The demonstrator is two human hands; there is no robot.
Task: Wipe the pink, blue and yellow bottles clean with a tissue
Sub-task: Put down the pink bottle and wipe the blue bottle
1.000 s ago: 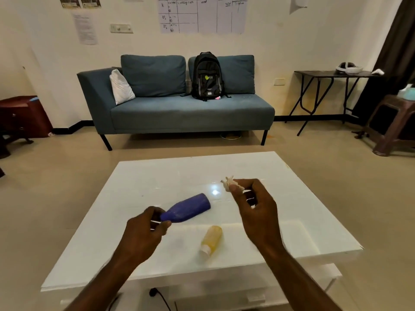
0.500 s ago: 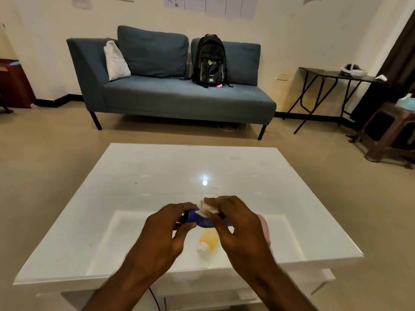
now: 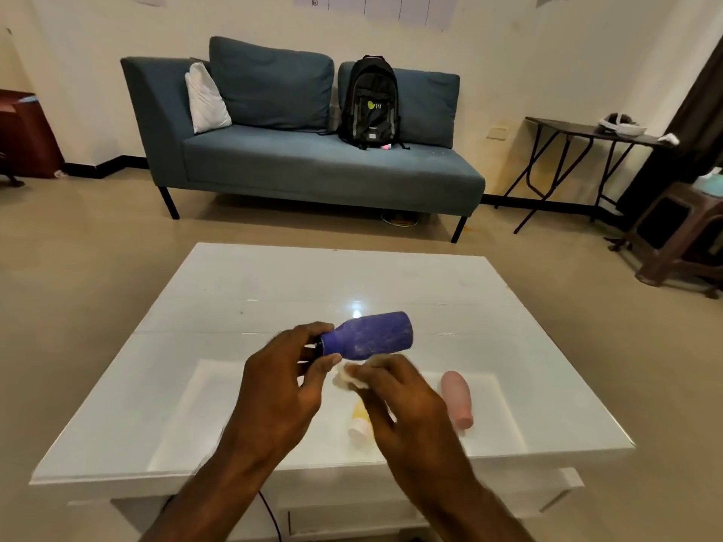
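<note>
1. the left hand [image 3: 277,389] grips the cap end of the blue bottle [image 3: 371,336], holding it tilted in the air above the middle of the white table [image 3: 242,291].
2. the right hand [image 3: 399,404] pinches a crumpled tissue [image 3: 346,379] in its fingertips, touching the bottle's underside.
3. the pink bottle [image 3: 457,399] lies near the table's front edge, right of the hands.
4. the yellow bottle [image 3: 360,422] lies beside it, partly hidden by the right hand.

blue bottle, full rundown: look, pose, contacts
The blue bottle is a small, deep blue-violet bottle, plastic by the look, with a matte body marked by pale speckles or smears. It is held in the air above the white table, lying roughly sideways, base pointing right and slightly up. The left hand grips its narrow neck end, hiding the cap. The right hand pinches a crumpled white tissue just under the body near the neck; whether it touches is unclear.
</note>
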